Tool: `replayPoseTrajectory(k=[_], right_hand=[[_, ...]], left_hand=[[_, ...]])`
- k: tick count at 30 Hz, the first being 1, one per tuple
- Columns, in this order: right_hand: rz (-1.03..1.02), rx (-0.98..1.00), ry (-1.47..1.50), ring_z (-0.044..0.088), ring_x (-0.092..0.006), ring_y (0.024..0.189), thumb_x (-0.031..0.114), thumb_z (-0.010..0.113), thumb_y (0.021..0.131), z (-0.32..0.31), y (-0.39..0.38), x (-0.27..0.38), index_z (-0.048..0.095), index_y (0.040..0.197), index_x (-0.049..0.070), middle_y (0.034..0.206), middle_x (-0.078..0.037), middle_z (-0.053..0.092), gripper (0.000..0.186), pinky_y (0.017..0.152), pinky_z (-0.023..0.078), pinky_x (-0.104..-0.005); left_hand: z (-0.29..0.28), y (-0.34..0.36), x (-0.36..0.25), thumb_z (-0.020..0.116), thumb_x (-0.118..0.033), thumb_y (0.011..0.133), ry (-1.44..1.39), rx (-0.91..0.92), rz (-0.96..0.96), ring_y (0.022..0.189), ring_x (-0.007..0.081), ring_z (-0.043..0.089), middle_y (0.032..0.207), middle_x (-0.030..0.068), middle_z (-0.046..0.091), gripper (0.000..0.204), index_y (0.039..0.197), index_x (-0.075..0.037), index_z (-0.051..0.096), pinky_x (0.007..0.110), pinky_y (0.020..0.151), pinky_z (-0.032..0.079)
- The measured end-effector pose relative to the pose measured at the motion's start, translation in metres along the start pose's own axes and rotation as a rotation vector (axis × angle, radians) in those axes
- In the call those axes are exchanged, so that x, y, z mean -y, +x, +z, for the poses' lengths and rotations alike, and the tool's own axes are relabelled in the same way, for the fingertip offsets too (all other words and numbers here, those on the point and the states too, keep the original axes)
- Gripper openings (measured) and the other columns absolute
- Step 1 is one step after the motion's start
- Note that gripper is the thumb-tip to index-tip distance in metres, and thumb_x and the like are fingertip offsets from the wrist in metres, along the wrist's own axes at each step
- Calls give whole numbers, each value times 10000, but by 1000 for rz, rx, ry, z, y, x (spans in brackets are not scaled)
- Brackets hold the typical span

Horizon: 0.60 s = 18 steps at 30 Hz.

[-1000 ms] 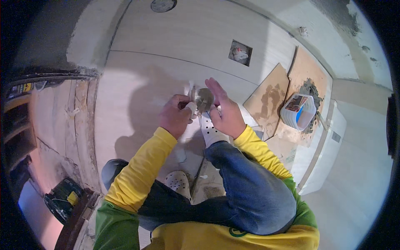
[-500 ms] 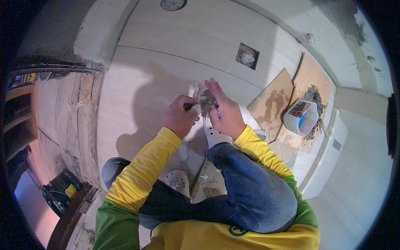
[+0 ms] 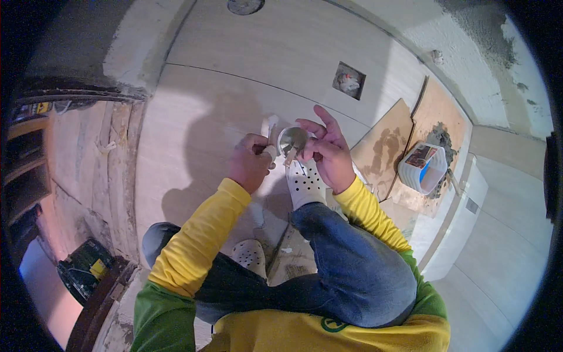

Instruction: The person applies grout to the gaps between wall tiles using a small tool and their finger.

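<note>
My left hand (image 3: 249, 161) is closed around a narrow tan strip (image 3: 274, 132) that sticks up past the fingers; something white shows at its thumb. Just right of it is a round, shiny, greyish piece (image 3: 293, 139) with a pale rim, whose kind I cannot make out. A short brownish tab (image 3: 290, 157) hangs below that piece. My right hand (image 3: 329, 151) pinches the round piece's right edge with thumb and forefinger, other fingers raised and spread. Both hands are above my white clog (image 3: 307, 185).
Large pale tiles (image 3: 223, 105) cover the floor, with a square cut-out (image 3: 349, 80) and a round hole (image 3: 245, 6). Right lie a brown board (image 3: 384, 135), a white plastic tub (image 3: 421, 169) and grey mortar (image 3: 441, 139). A black bucket (image 3: 87, 268) stands at lower left.
My right hand has shifted slightly right and its fingers have spread apart. The round piece has turned, so its face and pale rim now show. My left hand has barely moved.
</note>
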State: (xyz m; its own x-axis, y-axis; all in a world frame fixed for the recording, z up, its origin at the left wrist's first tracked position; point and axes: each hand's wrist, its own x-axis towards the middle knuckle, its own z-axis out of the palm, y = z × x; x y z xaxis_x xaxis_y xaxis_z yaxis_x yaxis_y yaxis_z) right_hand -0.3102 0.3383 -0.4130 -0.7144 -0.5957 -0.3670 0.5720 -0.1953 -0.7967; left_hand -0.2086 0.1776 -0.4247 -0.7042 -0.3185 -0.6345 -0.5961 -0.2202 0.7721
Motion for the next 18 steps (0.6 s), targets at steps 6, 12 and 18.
replayPoseTrajectory(k=[6, 12, 18], right_hand=[[45, -87, -65, 574, -157, 649, -57, 464, 768, -52, 26, -8, 304, 1375, 8, 1223, -216, 548, 631, 591, 544, -320], [-81, -286, -875, 628, -225, 944, -67, 495, 738, -178, 100, -16, 285, 1425, 81, 1251, -173, 568, 733, 732, 532, -317], [-137, -159, -1331, 486, -358, 1246, 11, 522, 722, -157, 125, -18, 213, 1470, 131, 1359, -138, 521, 817, 1011, 427, -388]], left_hand=[[-11, 1, -2, 577, -37, 851, -1, -71, -7, 650, 133, 632, 878, 96, 634, 176, 1021, 0, 551, 253, 503, 503], [-16, 8, 2, 612, -82, 867, -54, -64, 5, 651, 131, 630, 871, 100, 628, 194, 1028, 11, 555, 254, 515, 520], [-29, 8, 8, 597, -88, 881, -62, -98, -2, 632, 135, 630, 867, 98, 620, 180, 1021, 12, 544, 255, 511, 527]])
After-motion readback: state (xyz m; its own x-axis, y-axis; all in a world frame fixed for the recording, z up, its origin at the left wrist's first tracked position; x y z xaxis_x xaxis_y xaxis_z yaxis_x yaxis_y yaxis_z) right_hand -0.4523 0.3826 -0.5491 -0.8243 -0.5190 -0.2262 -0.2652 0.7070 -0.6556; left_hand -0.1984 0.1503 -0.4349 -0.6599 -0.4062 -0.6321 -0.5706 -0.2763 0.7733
